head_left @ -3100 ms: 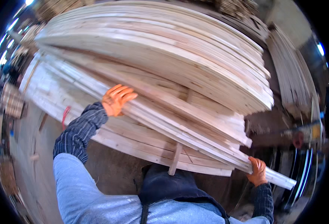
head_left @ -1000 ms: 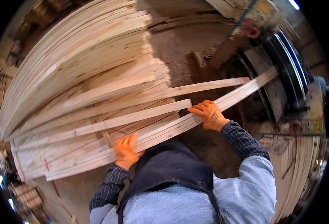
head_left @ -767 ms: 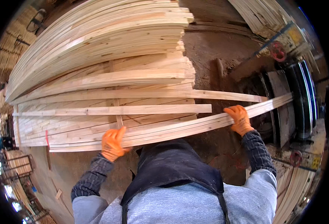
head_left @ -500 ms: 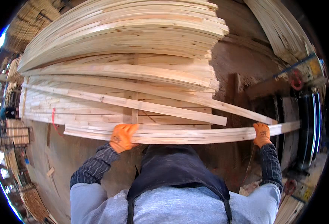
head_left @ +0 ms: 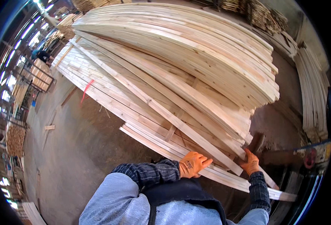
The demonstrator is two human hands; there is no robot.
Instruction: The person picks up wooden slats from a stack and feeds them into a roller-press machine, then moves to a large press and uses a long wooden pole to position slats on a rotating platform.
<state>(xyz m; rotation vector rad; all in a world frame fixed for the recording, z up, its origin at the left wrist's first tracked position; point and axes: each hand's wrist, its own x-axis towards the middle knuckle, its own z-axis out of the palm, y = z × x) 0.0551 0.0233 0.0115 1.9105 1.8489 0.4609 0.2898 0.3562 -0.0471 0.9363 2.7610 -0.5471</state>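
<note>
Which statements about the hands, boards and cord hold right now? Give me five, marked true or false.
1. The left grip and the right grip both wear orange gloves. True.
2. A red cord lies at the near edge of the board pile. True.
3. The left grip is on the red cord. False: it is on the front boards, well to the right of the cord.
4. The right grip is at the far left end of the pile. False: it is near the right end of the loose board.
5. The person's apron is white. False: the apron is dark.
</note>
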